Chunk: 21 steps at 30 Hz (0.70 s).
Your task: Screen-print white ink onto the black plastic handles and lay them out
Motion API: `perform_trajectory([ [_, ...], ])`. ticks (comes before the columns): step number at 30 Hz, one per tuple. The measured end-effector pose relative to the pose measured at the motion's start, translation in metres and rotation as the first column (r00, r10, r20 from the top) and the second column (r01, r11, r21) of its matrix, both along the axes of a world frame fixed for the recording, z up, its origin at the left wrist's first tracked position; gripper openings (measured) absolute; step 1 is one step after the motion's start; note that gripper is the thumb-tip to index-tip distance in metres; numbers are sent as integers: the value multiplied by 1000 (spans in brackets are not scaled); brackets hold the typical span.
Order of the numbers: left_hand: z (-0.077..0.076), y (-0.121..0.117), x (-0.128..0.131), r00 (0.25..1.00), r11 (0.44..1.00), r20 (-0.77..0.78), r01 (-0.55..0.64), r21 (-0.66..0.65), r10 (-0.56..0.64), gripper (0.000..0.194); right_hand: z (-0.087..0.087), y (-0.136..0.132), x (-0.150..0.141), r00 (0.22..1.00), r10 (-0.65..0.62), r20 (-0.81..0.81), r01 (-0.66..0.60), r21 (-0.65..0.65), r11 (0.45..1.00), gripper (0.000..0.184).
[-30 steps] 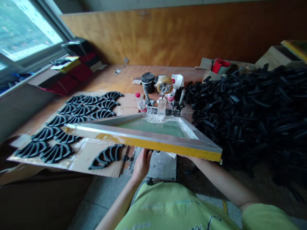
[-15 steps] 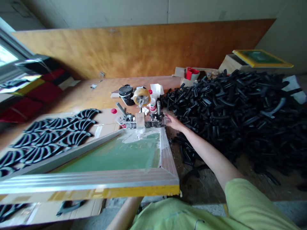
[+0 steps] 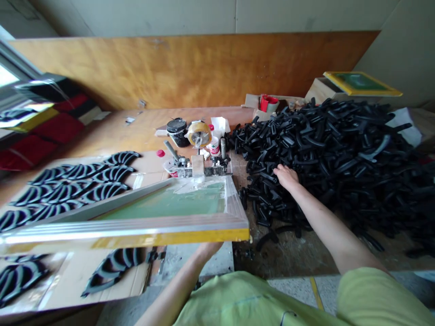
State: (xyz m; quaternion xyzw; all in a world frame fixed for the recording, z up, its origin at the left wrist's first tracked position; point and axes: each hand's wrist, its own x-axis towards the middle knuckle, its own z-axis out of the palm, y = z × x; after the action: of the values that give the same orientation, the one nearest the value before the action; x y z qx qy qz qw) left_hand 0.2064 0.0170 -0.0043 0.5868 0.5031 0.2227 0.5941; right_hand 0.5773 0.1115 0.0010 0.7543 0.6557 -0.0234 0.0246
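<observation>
"Since the earlier view, the right hand [image 3: 287,176] has been moved from the clamp [image 3: 217,171] to the heaped black parts [image 3: 306,145]. Is one held?"

"That cannot be told; its fingers are bunched narrowly. Under the screen frame [image 3: 136,235], the left hand [image 3: 211,248] is mostly hidden, its grip unreadable."

"And the room?"

"Parts are heaped on the table's [image 3: 112,136] right and rowed on cardboard [image 3: 63,283] at left; a wooden board [image 3: 204,68] is stood behind."

Right arm [image 3: 326,226] outstretched | right hand [image 3: 287,176] partly curled | left arm [image 3: 176,290] angled inward | left hand [image 3: 211,247] mostly hidden
</observation>
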Motion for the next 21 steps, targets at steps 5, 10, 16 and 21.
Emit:
perform_trajectory([
  [5, 23, -19, -56, 983, 969, 82, -143, -204, 162, 55, 27, -11, 2, 951, -145, -273, 241, 362, 900, 27],
  [10, 35, -34, -120, 923, 911, 73, -356, -206, 377, 54, 35, -49, -45, 719, 113, -686, 281, 435, 856, 21],
  [16, 36, -34, -154, 889, 887, 85, -433, -158, 449, 56, 0, -65, -196, 525, 247, -815, -12, 283, 959, 28],
  [21, 42, -29, -173, 889, 895, 112, -433, -107, 443, 59, -20, -50, -263, 547, 471, -691, -331, 339, 881, 32],
])
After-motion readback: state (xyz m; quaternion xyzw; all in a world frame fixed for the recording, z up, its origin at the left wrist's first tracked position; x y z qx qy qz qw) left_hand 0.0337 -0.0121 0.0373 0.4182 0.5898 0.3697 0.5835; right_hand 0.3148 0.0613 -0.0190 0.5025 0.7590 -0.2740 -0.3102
